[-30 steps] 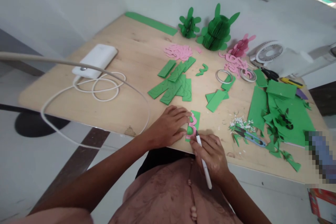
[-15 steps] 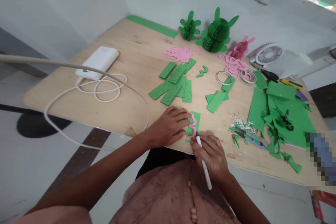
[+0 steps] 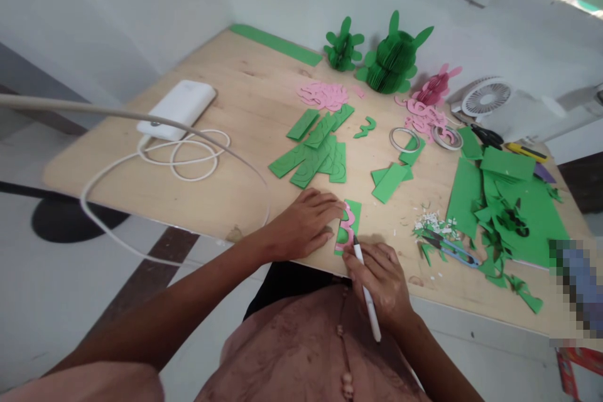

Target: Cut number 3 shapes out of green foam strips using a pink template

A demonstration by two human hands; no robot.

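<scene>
Near the front edge of the table lies a green paper strip (image 3: 357,214) with a curved pink cutout (image 3: 347,237) on top of it. My left hand (image 3: 304,226) rests flat on the table, fingers spread, its fingertips touching the cutout's left side. A white pen (image 3: 367,292) is held in my right hand (image 3: 384,276), its dark tip at the right edge of the cutout. Beyond my hands are green strips (image 3: 313,154) with drawn curves, plain green strips (image 3: 391,183) and a curved green cutout (image 3: 365,127).
Scissors (image 3: 452,247) lie by white scraps on the right, near green sheets (image 3: 509,166). Green paper figures (image 3: 393,63), tape rolls (image 3: 404,140) and a small fan (image 3: 487,99) stand farther back. A power bank (image 3: 178,110) with a looped cable is left.
The whole view has shifted slightly. Both hands keep nearly the same places on the strip and cutout, and the pen tip stays by the cutout's right edge.
</scene>
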